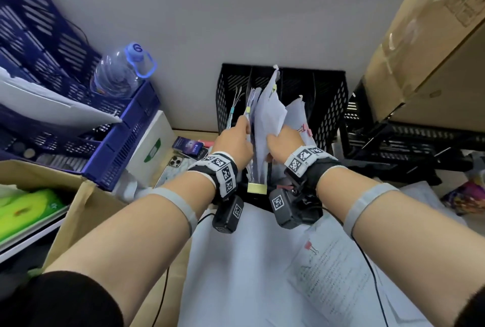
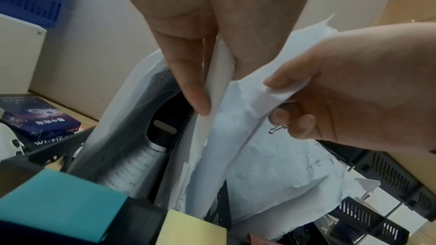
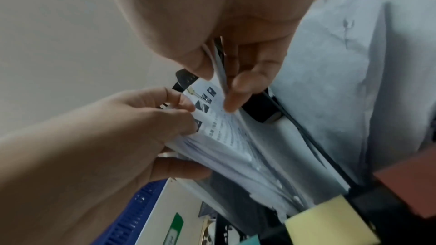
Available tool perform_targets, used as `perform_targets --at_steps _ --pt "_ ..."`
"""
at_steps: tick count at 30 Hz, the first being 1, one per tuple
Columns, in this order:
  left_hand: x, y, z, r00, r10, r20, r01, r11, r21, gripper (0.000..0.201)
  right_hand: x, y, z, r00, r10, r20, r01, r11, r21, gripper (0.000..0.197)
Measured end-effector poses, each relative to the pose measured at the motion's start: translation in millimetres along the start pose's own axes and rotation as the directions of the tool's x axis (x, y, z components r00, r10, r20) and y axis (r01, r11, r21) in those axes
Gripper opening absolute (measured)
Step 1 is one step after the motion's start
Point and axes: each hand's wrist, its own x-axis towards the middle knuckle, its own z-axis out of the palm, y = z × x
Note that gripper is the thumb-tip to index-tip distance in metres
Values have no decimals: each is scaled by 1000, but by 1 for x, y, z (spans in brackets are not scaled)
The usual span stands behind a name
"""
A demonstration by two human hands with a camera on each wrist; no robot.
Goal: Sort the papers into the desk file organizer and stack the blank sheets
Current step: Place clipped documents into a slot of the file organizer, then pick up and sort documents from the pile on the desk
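A black mesh file organizer (image 1: 331,106) stands against the wall with papers upright in its slots and a yellow label (image 1: 257,188) on its front. My left hand (image 1: 245,127) pinches a printed bundle (image 3: 226,137) in a left slot, thumb and fingers on its top edge. My right hand (image 1: 275,137) pinches crumpled white sheets (image 1: 270,114) beside it, over the middle slot. In the left wrist view my left hand (image 2: 212,88) and right hand (image 2: 278,98) hold neighbouring papers. Blank sheets (image 1: 236,261) and a red-clipped printed page (image 1: 328,271) lie on the desk near me.
Blue crates (image 1: 52,64) with a water bottle (image 1: 123,72) stand at the left. A phone (image 1: 175,166) and a small dark box (image 1: 187,145) lie left of the organizer. A large cardboard box (image 1: 420,37) sits on black trays (image 1: 393,137) at the right.
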Motion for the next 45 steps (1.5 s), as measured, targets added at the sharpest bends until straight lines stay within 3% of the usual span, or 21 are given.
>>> perform_targets --at_steps 2,7,10,13,14,16,18,21,24,26,28,30,34,37,42,45 --pt "0 1 2 1000 -2 -8 1 1000 -29 23 7 5 5 998 9 67 -8 1000 -12 15" --pt "-2 3 14 1000 1 -1 -1 998 -69 28 -1 16 10 954 -17 298 52 993 -109 27" --pt "-8 4 26 992 104 -70 -111 988 -110 21 -13 30 1 931 -16 365 54 994 -93 34" --pt "-23 18 36 972 162 -168 -206 934 -291 10 -25 50 -8 884 56 465 -67 998 6 30" --pt "-27 23 42 979 152 -137 -191 922 -336 15 -29 59 -11 856 72 511 -102 994 31 28" --pt "-35 33 58 987 136 83 -97 928 -358 25 -39 78 -16 792 120 599 -147 989 -4 28" --pt "-46 41 77 922 88 377 47 941 -335 31 -49 103 -18 728 177 663 -188 981 -55 27" --pt "-66 44 113 735 -29 677 299 911 -286 25 -64 147 -20 650 298 699 -266 951 -158 23" --pt "-86 34 151 573 -107 813 375 916 -144 19 -81 188 -17 658 379 650 -308 924 -227 23" --pt "-98 28 173 494 -145 857 411 908 -83 23 -91 213 -13 673 416 612 -352 907 -230 25" --pt "-108 27 188 444 -163 881 425 904 -47 23 -102 236 -10 690 439 575 -379 897 -229 27" --pt "-113 27 199 449 -167 878 444 894 -57 19 -111 251 -6 704 448 551 -382 893 -238 25" --pt "-116 30 212 525 -130 841 393 914 -104 23 -122 256 -3 719 453 527 -400 890 -219 17" --pt "-117 30 219 556 -119 823 388 912 -131 23 -127 264 -1 739 451 500 -443 885 -143 30" --pt "-119 29 223 562 -60 825 331 930 -158 14 -133 264 -1 776 459 433 -509 861 -2 28" --pt "-116 29 214 556 -19 831 322 926 -195 8 -130 268 -3 852 438 287 -464 886 25 27"
